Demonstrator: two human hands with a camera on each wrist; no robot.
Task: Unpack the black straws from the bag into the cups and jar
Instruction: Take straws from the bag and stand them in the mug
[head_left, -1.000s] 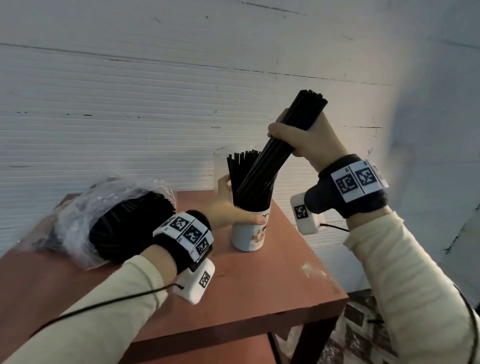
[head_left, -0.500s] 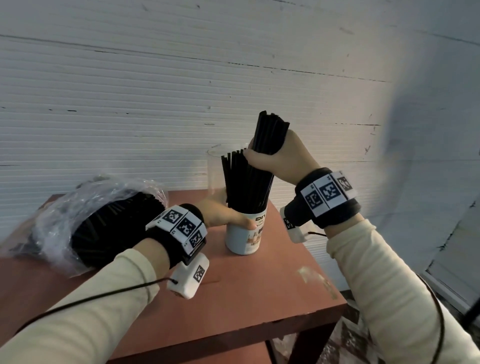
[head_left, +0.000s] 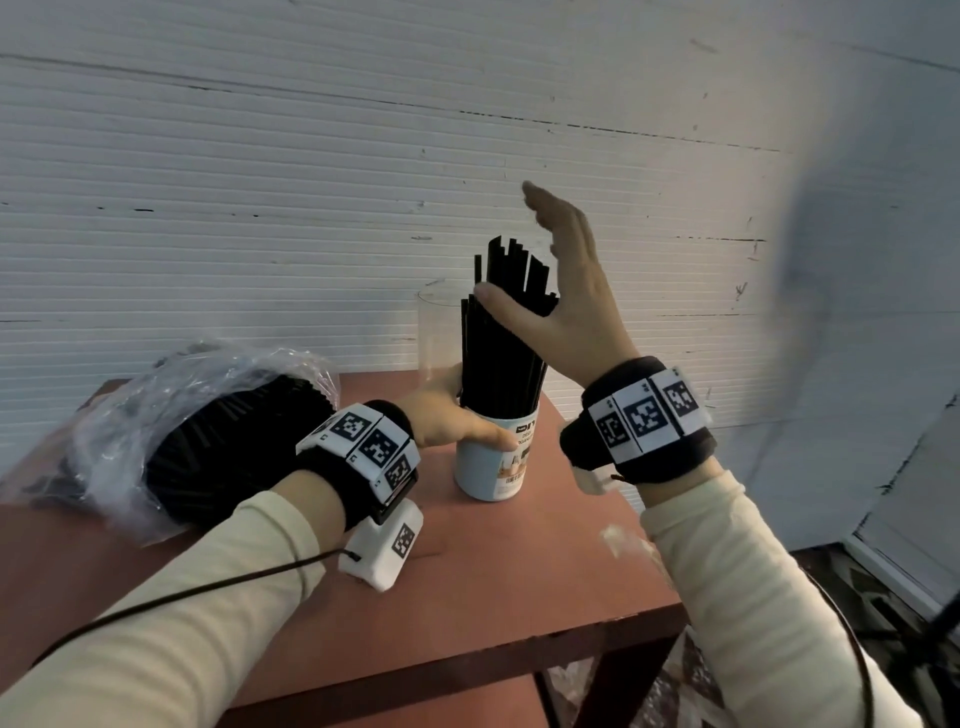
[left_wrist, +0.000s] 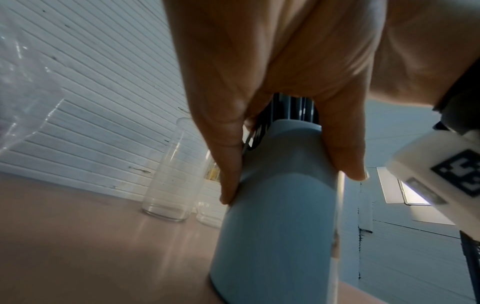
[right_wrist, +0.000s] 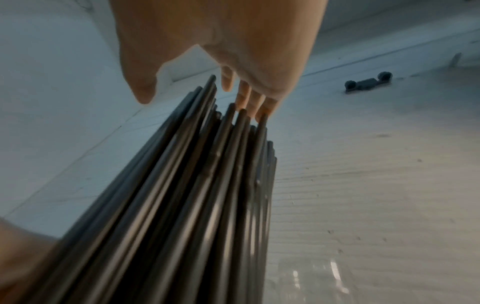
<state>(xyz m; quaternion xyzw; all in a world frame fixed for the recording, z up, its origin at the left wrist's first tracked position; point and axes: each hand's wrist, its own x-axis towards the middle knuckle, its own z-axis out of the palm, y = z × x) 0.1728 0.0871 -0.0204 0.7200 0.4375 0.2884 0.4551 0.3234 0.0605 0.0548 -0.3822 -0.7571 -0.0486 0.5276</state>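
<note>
A pale blue printed cup stands near the table's back right, packed with upright black straws. My left hand grips the cup's upper side; its thumb and fingers wrap the blue cup in the left wrist view. My right hand is spread with straight fingers beside the straw tops, thumb lying across the bundle. From the right wrist, the straws run up toward the open right hand. A clear plastic bag full of black straws lies at the left.
A clear glass jar stands behind the cup by the white ribbed wall; the left wrist view shows the jar and a second clear glass beside it. The red-brown table ends just right of the cup.
My right hand lowered the straw bundle upright into the cup, then let go and spread its fingers. My left hand kept its grip on the cup.
</note>
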